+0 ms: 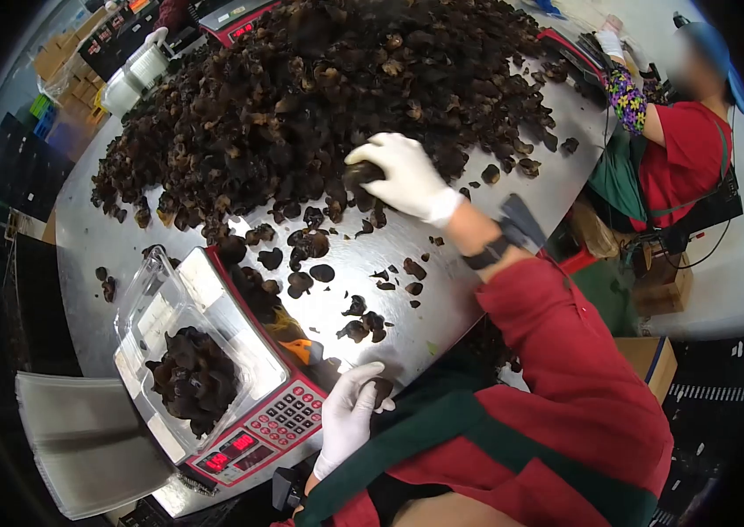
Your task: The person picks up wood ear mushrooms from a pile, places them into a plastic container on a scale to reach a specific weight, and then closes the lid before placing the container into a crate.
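A big heap of dark brown, wet-looking fungus pieces (302,97) covers the far part of the metal table (429,329). My right hand (403,176), in a white glove, has its fingers curled around a dark piece at the heap's near edge. Close to my body, my gloved left hand (356,408) pinches another dark piece (381,389), beside the scale's keypad. On the red and white scale (280,373) sits a clear plastic container (139,294) with a clump of fungus (195,378) in it.
Stacked clear trays (95,439) stand left of the scale. Loose pieces (302,272) lie scattered between heap and scale, near an orange-handled object (302,351). A co-worker (688,158) in red sits at the right by another scale (570,53). More containers (135,75) are at the far left.
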Demonstrator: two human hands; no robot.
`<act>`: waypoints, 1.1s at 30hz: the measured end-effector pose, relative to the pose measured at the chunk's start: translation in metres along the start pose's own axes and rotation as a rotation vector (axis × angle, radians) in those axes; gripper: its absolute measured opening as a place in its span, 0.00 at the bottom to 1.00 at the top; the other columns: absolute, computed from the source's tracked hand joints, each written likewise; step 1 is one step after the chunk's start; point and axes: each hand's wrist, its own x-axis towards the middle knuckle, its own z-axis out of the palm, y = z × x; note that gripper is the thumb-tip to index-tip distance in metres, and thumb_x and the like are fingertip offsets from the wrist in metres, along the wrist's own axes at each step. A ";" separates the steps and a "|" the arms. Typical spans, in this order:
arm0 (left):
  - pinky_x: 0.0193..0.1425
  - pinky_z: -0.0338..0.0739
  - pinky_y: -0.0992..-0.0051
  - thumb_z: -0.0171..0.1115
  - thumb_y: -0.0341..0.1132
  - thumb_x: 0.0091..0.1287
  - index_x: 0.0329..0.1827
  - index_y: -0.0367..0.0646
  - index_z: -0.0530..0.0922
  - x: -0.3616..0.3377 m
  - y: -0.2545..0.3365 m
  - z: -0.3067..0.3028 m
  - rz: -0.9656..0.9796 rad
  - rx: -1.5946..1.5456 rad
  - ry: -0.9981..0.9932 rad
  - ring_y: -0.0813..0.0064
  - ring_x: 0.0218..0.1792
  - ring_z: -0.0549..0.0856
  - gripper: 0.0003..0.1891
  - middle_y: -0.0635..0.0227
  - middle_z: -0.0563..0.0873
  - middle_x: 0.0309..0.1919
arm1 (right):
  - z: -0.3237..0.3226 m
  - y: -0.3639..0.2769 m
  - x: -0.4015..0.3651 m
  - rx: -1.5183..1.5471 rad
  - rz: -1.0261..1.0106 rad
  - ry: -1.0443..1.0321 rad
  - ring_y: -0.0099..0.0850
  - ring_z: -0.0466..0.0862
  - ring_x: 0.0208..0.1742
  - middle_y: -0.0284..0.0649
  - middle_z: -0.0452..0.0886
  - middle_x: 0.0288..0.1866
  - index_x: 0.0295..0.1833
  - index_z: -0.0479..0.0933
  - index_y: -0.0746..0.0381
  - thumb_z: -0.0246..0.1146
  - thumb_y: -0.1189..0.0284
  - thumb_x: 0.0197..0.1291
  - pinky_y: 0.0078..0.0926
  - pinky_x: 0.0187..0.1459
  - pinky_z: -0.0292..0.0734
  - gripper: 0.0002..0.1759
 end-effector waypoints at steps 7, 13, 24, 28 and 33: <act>0.44 0.76 0.82 0.49 0.22 0.76 0.59 0.37 0.80 0.012 0.001 -0.006 0.006 0.091 -0.211 0.81 0.39 0.83 0.15 0.66 0.83 0.47 | -0.157 0.027 -0.138 0.476 0.271 -0.727 0.37 0.78 0.64 0.44 0.80 0.60 0.60 0.80 0.60 0.69 0.74 0.53 0.34 0.67 0.71 0.25; 0.42 0.75 0.83 0.55 0.22 0.74 0.56 0.37 0.81 0.023 0.011 0.013 -0.084 0.069 -0.266 0.83 0.38 0.81 0.11 0.69 0.82 0.45 | -0.171 0.019 -0.156 0.241 0.322 -0.589 0.47 0.72 0.71 0.50 0.74 0.69 0.66 0.76 0.56 0.70 0.67 0.56 0.42 0.71 0.66 0.30; 0.39 0.74 0.85 0.58 0.25 0.75 0.49 0.39 0.83 0.006 0.001 0.006 -0.088 0.163 -0.067 0.87 0.33 0.77 0.06 0.70 0.84 0.43 | 0.033 0.046 0.035 -0.318 0.181 -0.148 0.48 0.68 0.73 0.50 0.70 0.73 0.69 0.74 0.48 0.68 0.49 0.54 0.49 0.68 0.66 0.37; 0.40 0.74 0.85 0.58 0.25 0.75 0.50 0.39 0.83 0.009 0.001 0.007 -0.087 0.145 -0.064 0.87 0.34 0.78 0.07 0.70 0.84 0.42 | 0.032 0.018 0.014 -0.136 -0.007 -0.387 0.47 0.72 0.67 0.49 0.74 0.67 0.67 0.76 0.47 0.69 0.48 0.51 0.48 0.64 0.68 0.36; 0.40 0.75 0.85 0.58 0.26 0.75 0.52 0.40 0.82 0.021 0.001 0.014 -0.107 0.202 -0.164 0.87 0.34 0.78 0.08 0.72 0.83 0.38 | 0.018 0.000 -0.047 0.152 -0.130 -0.390 0.51 0.68 0.73 0.55 0.68 0.74 0.64 0.79 0.50 0.70 0.58 0.54 0.50 0.70 0.65 0.30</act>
